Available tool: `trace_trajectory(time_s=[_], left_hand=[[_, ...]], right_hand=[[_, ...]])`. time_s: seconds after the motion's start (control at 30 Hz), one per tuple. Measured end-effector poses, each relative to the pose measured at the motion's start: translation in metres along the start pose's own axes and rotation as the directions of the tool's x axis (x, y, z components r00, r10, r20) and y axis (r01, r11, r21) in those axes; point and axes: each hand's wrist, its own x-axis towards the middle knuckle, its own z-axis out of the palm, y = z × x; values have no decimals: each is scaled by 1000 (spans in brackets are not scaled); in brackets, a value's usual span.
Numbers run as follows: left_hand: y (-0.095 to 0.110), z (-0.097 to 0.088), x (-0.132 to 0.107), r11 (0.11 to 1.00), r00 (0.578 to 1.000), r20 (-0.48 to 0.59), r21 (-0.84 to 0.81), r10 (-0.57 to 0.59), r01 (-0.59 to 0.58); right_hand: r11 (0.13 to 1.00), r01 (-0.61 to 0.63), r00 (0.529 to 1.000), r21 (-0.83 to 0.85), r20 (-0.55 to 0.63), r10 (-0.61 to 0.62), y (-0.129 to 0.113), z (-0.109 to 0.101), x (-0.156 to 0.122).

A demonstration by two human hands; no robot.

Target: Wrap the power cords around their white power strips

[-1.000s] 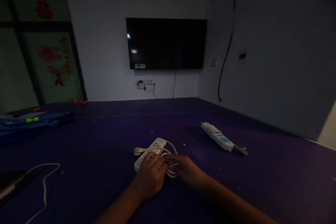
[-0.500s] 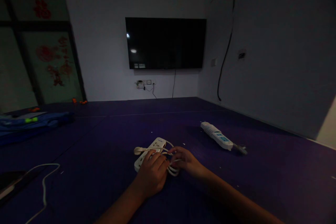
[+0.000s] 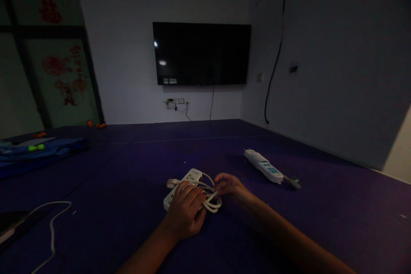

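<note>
A white power strip (image 3: 194, 175) lies at a slant on the purple surface, its white cord (image 3: 212, 208) looped beside its right edge. Over the strip and the gathered loops my left hand (image 3: 188, 209) is closed, its fingers wrapped across the cord. The plug (image 3: 172, 183) sticks out to the left, past my left fingers. At the right side of the loops my right hand (image 3: 228, 185) pinches the cord between thumb and fingers. The palm side of my left hand is hidden.
A second white power strip (image 3: 263, 165), wrapped in its own cord, lies to the right. At far left are a white cable (image 3: 53, 227), a dark device (image 3: 11, 222) and folded blue cloth (image 3: 61, 147). A television (image 3: 202, 53) hangs on the back wall.
My right hand has moved slightly up and right, and the cord loops spread a little further right. The plug has shifted slightly right. My left hand stays on the strip.
</note>
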Motion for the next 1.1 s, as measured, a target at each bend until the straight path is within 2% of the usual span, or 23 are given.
trace_trajectory(time_s=[0.23, 0.43, 0.83, 1.0, 1.1], left_hand=[[-1, 0, 1, 998, 999, -35, -66, -21, 19], [-3, 0, 0, 996, 998, -67, -92, -4, -2], [-7, -3, -1, 988, 1000, 13, -156, 17, -15], [-10, -5, -6, 991, 998, 52, -132, 34, -27], [-9, -6, -7, 991, 998, 52, -127, 44, -37]], right_hand=[[1000, -13, 1000, 24, 13, 12, 1, -13, 4], [996, 33, 999, 84, 9, -34, 4, -20, 6], [997, 25, 1000, 76, 3, -25, 4, -29, 7], [996, 53, 999, -70, -11, -53, 1, -25, 2], [934, 148, 986, -324, -25, -165, -3, -19, -4]])
